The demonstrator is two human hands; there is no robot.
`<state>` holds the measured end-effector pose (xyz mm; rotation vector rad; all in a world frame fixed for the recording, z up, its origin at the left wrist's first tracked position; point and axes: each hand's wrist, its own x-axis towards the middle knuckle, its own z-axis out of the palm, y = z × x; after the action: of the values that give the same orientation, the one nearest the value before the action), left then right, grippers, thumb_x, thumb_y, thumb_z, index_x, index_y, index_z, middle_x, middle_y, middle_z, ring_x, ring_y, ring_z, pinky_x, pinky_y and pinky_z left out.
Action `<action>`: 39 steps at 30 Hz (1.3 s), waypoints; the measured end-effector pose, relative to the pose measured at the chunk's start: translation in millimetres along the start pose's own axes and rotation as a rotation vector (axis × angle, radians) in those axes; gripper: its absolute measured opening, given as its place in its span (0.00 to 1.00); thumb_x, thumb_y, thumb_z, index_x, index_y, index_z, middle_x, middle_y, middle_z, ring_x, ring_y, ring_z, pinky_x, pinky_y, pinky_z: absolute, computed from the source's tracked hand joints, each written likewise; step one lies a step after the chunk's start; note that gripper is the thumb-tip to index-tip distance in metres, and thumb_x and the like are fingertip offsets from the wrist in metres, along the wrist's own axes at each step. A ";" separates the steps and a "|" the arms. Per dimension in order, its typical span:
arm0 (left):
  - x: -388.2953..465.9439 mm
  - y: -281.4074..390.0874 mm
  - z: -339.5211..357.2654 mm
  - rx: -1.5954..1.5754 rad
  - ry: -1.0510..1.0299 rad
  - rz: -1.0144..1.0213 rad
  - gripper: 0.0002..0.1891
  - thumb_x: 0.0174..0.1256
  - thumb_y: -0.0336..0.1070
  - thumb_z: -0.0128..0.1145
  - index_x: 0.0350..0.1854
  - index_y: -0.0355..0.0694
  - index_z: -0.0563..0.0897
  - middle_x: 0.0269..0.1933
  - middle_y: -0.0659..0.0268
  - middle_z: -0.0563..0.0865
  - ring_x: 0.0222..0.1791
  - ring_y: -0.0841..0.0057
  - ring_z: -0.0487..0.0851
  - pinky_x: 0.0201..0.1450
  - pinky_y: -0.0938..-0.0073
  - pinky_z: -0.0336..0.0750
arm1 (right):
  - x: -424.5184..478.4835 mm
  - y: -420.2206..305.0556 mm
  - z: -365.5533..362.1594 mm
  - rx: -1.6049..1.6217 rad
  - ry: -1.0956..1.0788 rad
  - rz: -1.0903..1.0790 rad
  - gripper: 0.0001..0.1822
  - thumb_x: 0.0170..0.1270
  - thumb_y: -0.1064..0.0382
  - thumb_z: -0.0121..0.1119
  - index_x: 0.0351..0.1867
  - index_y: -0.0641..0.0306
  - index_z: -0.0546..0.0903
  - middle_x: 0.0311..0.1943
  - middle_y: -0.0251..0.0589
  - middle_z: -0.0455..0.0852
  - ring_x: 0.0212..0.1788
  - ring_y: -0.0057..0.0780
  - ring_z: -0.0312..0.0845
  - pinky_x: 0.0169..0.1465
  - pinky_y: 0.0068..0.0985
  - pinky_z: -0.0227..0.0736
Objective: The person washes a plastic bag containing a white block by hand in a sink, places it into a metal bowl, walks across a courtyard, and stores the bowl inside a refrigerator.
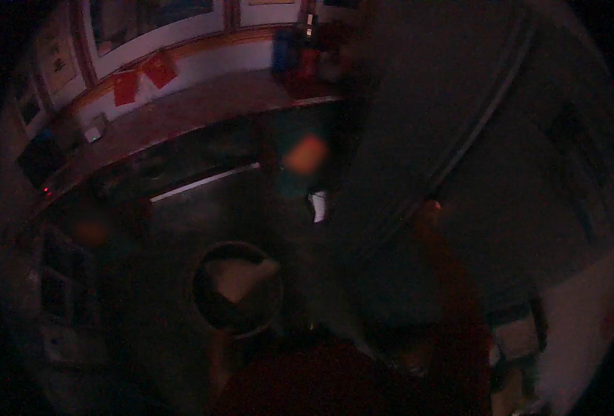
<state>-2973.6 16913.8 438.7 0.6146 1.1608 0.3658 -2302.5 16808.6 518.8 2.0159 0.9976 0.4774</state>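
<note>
The view is very dark. A round, dark container (200, 307) with a pale rim stands below the middle, and a light, angular piece (237, 281) lies inside it. What seems to be my left hand (221, 343) is at the container's lower rim; its fingers are hard to make out. On the right, a reddish-brown sleeve reaches up to my right hand (434, 205), beside a large dark grey surface (473, 171) crossed by a pale line. Whether it holds anything cannot be told.
A long ledge (198, 114) curves below the windows, with red papers (126, 88) hanging above it. Blue (282, 52) and red (308, 62) items stand at its far end. A white object (318, 206) lies near the middle. Boxlike things (515, 335) are at lower right.
</note>
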 end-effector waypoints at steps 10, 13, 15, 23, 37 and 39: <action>110.7 158.8 -55.3 0.153 -0.052 -0.036 0.20 0.60 0.46 0.50 0.48 0.36 0.75 0.43 0.57 0.80 0.41 0.63 0.79 0.46 0.64 0.74 | 32.2 -32.0 -68.6 -0.041 -0.222 0.104 0.19 0.64 0.56 0.49 0.54 0.60 0.75 0.54 0.44 0.75 0.56 0.38 0.68 0.59 0.37 0.62; 143.7 204.3 -62.1 0.270 -0.109 -0.069 0.19 0.61 0.46 0.50 0.47 0.36 0.76 0.42 0.57 0.81 0.41 0.63 0.79 0.46 0.64 0.74 | 18.0 -36.7 -86.3 -0.050 -0.291 0.168 0.19 0.64 0.57 0.48 0.54 0.60 0.75 0.54 0.45 0.75 0.56 0.38 0.68 0.59 0.36 0.61; 156.7 225.9 -70.5 0.344 -0.105 -0.074 0.19 0.61 0.47 0.50 0.47 0.37 0.76 0.42 0.57 0.81 0.41 0.63 0.79 0.45 0.64 0.74 | 26.2 -56.3 -102.4 -0.028 -0.305 0.179 0.19 0.64 0.58 0.47 0.54 0.60 0.75 0.54 0.45 0.74 0.56 0.38 0.68 0.60 0.36 0.61; 262.4 285.5 -27.6 0.584 -0.407 -0.281 0.15 0.60 0.45 0.50 0.39 0.37 0.77 0.38 0.60 0.81 0.38 0.67 0.79 0.42 0.68 0.74 | -65.7 -107.5 -179.8 0.089 -0.566 0.295 0.19 0.64 0.61 0.46 0.55 0.61 0.75 0.54 0.47 0.74 0.57 0.38 0.67 0.61 0.35 0.59; 233.2 248.7 228.4 0.774 -0.894 -0.441 0.08 0.53 0.35 0.52 0.25 0.35 0.78 0.25 0.55 0.83 0.21 0.67 0.81 0.23 0.67 0.77 | -223.9 -131.4 -282.6 0.556 -0.672 0.880 0.21 0.58 0.61 0.52 0.54 0.61 0.74 0.52 0.48 0.73 0.56 0.44 0.65 0.56 0.41 0.61; 227.5 224.6 233.3 0.731 -0.877 -0.374 0.08 0.53 0.36 0.52 0.25 0.35 0.78 0.26 0.55 0.83 0.22 0.67 0.82 0.23 0.68 0.77 | -259.1 -160.2 -256.2 0.554 -0.300 0.889 0.24 0.52 0.61 0.57 0.53 0.65 0.72 0.52 0.52 0.73 0.55 0.48 0.65 0.56 0.42 0.59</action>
<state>-2663.8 17157.7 472.3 1.0252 0.4955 -0.6424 -2699.0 16789.9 547.4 2.8905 -0.0236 0.3409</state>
